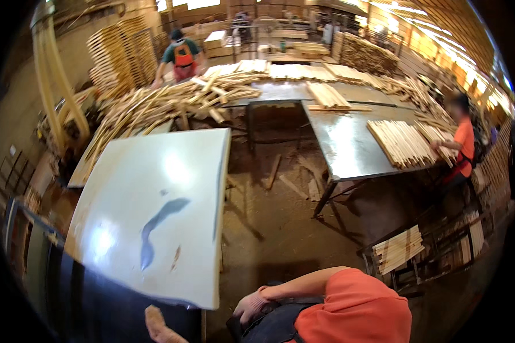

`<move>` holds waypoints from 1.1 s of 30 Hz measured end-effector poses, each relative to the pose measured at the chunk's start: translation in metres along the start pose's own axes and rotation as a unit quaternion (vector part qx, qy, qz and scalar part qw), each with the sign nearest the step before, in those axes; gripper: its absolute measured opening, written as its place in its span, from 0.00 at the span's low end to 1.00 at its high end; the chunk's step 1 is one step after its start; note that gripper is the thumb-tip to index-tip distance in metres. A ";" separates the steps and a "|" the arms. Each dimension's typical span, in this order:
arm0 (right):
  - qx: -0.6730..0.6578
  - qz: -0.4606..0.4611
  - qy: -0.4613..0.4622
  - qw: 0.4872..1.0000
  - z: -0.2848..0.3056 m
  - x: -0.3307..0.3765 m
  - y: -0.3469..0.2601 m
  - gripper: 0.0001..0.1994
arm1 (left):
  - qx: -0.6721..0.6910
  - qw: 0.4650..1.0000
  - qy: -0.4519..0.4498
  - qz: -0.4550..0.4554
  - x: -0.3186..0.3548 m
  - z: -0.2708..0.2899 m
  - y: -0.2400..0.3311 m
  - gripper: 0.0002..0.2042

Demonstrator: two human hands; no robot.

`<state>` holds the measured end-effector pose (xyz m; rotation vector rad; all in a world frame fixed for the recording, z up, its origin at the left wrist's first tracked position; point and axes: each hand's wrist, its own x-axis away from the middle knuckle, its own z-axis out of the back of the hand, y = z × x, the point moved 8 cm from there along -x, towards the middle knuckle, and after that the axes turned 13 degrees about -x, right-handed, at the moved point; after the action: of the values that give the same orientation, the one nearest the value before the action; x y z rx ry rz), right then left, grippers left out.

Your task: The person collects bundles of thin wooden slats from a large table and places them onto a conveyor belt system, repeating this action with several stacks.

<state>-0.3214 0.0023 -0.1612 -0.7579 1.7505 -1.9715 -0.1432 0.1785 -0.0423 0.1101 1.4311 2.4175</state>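
Observation:
At the lower edge, my left hand (157, 325) lies over a dark surface, beside the near edge of a large pale tabletop (120, 200). Its fingers look stretched out and close together, and nothing shows in them. A bluish, streaky patch (154, 228) marks that tabletop. My right arm, in an orange sleeve (357, 306), bends in toward my body. The right hand (249, 308), in a pale glove, rests against my dark apron (277, 323) at the waist. Its fingers seem laid on the cloth, holding nothing visible; their tips are partly hidden.
Loose wooden sticks (149, 108) pile up beyond the pale tabletop. One co-worker (183, 54) stands behind them. On the right, another person (463, 143) touches wooden slats (403, 143) on a metal table (349, 143). Scraps (273, 171) lie on the floor; a rack holds more slats (397, 250).

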 end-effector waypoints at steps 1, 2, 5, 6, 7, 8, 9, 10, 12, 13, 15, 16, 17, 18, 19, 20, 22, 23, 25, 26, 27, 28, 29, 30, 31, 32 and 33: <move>-0.069 -0.157 0.114 0.979 0.031 0.061 0.042 0.21 | 0.049 0.997 -0.062 0.010 -0.008 -0.058 0.028 0.25; -0.017 -0.302 0.190 0.934 0.061 0.116 0.078 0.27 | 0.089 0.988 -0.122 0.020 -0.011 -0.113 0.054 0.25; 0.025 -0.409 0.366 0.836 0.118 0.280 0.142 0.28 | 0.159 0.949 -0.269 0.051 -0.004 -0.255 0.111 0.24; -0.021 -0.443 0.393 0.806 0.126 0.325 0.169 0.28 | 0.162 0.934 -0.313 0.055 0.001 -0.294 0.124 0.24; -0.055 -0.434 0.461 0.772 0.130 0.369 0.189 0.27 | 0.158 0.919 -0.356 0.055 0.006 -0.331 0.135 0.24; -0.104 -0.427 0.501 0.745 0.127 0.412 0.213 0.27 | 0.146 0.905 -0.397 0.045 0.012 -0.363 0.144 0.23; -0.021 -0.429 0.493 0.757 0.127 0.439 0.229 0.20 | 0.132 0.889 -0.438 0.033 0.017 -0.395 0.151 0.22; -0.021 -0.430 0.514 0.742 0.120 0.469 0.250 0.19 | 0.126 0.871 -0.474 0.013 0.020 -0.426 0.159 0.21; 0.023 -0.439 0.516 0.735 0.103 0.514 0.292 0.17 | 0.108 0.854 -0.508 0.033 0.015 -0.475 0.159 0.22; 0.027 -0.446 0.501 0.741 0.095 0.526 0.315 0.17 | 0.100 0.847 -0.521 0.036 0.009 -0.497 0.158 0.23; 0.057 -0.467 0.463 0.752 0.071 0.538 0.352 0.17 | 0.046 0.849 -0.525 0.020 -0.007 -0.530 0.152 0.19; 0.071 -0.508 0.417 0.750 0.056 0.542 0.371 0.18 | -0.015 0.846 -0.511 -0.152 -0.019 -0.542 0.168 0.18; -0.020 -0.493 0.472 0.730 0.043 0.548 0.384 0.18 | -0.082 0.816 -0.478 -0.316 -0.029 -0.552 0.182 0.17; -0.092 -0.522 0.457 0.714 0.031 0.551 0.402 0.19 | -0.153 0.753 -0.419 -0.483 -0.033 -0.561 0.193 0.16; -0.239 -0.503 0.522 0.646 0.016 0.557 0.415 0.19 | -0.145 0.765 -0.433 -0.454 -0.048 -0.577 0.187 0.15; -0.376 -0.497 0.541 0.564 -0.003 0.558 0.425 0.20 | -0.144 0.772 -0.436 -0.439 -0.064 -0.593 0.181 0.14; -0.482 -0.483 0.589 0.433 -0.004 0.560 0.435 0.20 | -0.145 0.782 -0.437 -0.420 -0.094 -0.628 0.171 0.14; -0.502 -0.469 0.579 0.439 0.008 0.561 0.438 0.21 | -0.147 0.785 -0.436 -0.416 -0.109 -0.649 0.166 0.14; -0.573 -0.443 0.605 0.331 0.029 0.571 0.440 0.24 | -0.113 0.842 -0.461 -0.257 -0.149 -0.695 0.147 0.12; -0.566 -0.424 0.624 0.332 0.057 0.578 0.442 0.24 | -0.143 0.809 -0.455 -0.343 -0.166 -0.718 0.158 0.12; -0.559 -0.412 0.644 0.322 0.078 0.583 0.439 0.24 | -0.172 0.770 -0.445 -0.423 -0.183 -0.740 0.170 0.12; -0.556 -0.412 0.656 0.300 0.098 0.596 0.435 0.24 | -0.215 0.718 -0.423 -0.510 -0.192 -0.761 0.182 0.12; -0.542 -0.424 0.656 0.311 0.126 0.608 0.432 0.20 | -0.174 0.739 -0.429 -0.490 -0.208 -0.783 0.193 0.11; -0.436 -0.442 0.654 0.432 0.175 0.626 0.428 0.18 | -0.152 0.750 -0.427 -0.482 -0.225 -0.807 0.207 0.11; -0.330 -0.459 0.626 0.537 0.227 0.636 0.424 0.15 | -0.144 0.750 -0.410 -0.499 -0.241 -0.827 0.224 0.11; -0.221 -0.463 0.582 0.631 0.276 0.640 0.417 0.13 | -0.147 0.742 -0.435 -0.489 -0.253 -0.852 0.239 0.13; -0.277 -0.424 0.627 0.592 0.299 0.654 0.408 0.09 | -0.162 0.721 -0.444 -0.506 -0.262 -0.877 0.258 0.15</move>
<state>-0.6646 -0.6893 -0.4557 -0.2311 3.4387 -2.9743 -0.1606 -0.7547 -0.2253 0.2689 0.3701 1.2834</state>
